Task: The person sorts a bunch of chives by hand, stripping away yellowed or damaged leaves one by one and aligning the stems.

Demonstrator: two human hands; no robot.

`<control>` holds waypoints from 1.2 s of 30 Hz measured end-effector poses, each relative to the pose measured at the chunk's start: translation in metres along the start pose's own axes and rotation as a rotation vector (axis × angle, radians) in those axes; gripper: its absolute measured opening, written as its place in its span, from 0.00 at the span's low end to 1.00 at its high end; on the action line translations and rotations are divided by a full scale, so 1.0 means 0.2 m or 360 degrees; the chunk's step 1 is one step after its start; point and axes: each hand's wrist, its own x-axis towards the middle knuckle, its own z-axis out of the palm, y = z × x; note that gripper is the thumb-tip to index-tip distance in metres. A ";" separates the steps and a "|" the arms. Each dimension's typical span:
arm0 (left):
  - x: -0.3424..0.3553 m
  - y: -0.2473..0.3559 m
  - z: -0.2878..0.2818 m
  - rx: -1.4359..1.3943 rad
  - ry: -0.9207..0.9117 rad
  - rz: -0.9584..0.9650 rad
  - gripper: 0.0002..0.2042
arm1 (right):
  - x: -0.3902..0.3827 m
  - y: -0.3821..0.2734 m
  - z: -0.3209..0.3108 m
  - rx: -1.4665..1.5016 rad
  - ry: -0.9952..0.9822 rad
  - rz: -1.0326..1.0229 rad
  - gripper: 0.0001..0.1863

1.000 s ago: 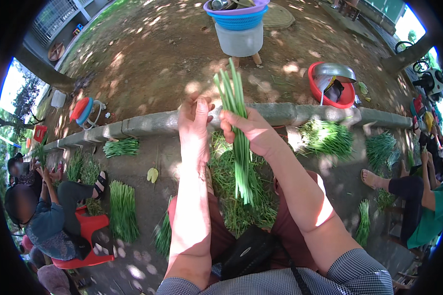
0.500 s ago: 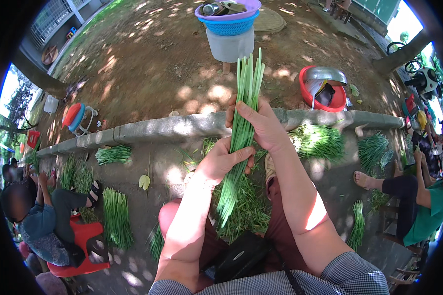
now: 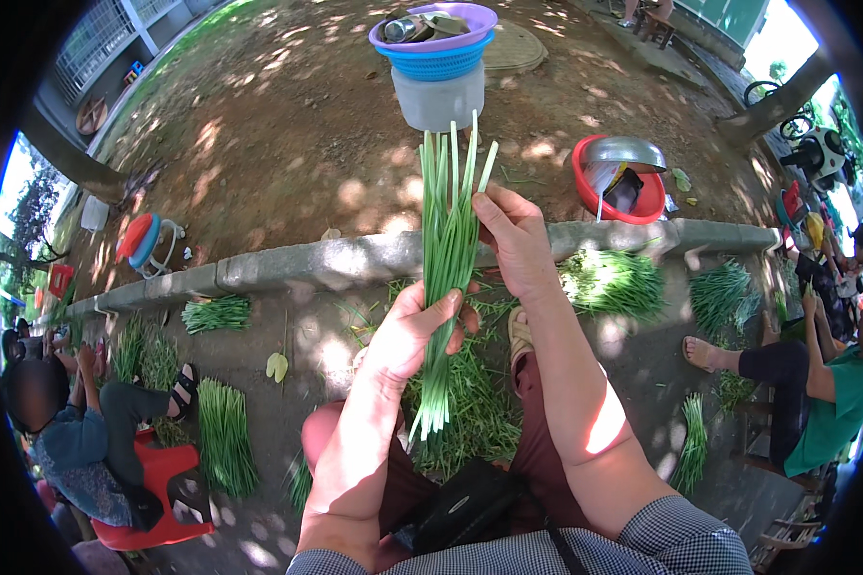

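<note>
My left hand [image 3: 408, 331] is wrapped round the middle of a bunch of long green chive-like stalks [image 3: 448, 230], held upright over my lap with pale ends at top and bottom. At the bunch's upper right, my right hand [image 3: 520, 240] is closed, with thumb and finger pinching a stalk that leans away from the others. My other right fingers are partly hidden. Below, between my feet, lies a loose heap of green trimmings [image 3: 475, 417]. A larger pile of cut greens [image 3: 612, 285] rests by the kerb right of my right hand.
A stone kerb [image 3: 326, 257] runs across ahead. Beyond it stand a white bucket [image 3: 438, 99] bearing basins and a red basin [image 3: 654, 199]. Stalk bundles [image 3: 223, 436] lie on the ground. A person [image 3: 77, 450] sits left by a red stool [image 3: 168, 474]; another person [image 3: 839, 402] sits right.
My right hand has moved from around the bunch's upper part to its right side, pinching a stalk. The stalks' tops have fanned apart, and the bunch has shifted slightly left.
</note>
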 end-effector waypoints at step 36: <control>0.04 -0.03 -0.09 -0.0659 0.0228 0.0466 0.07 | 0.02 0.04 -0.01 0.0220 0.0302 0.0405 0.10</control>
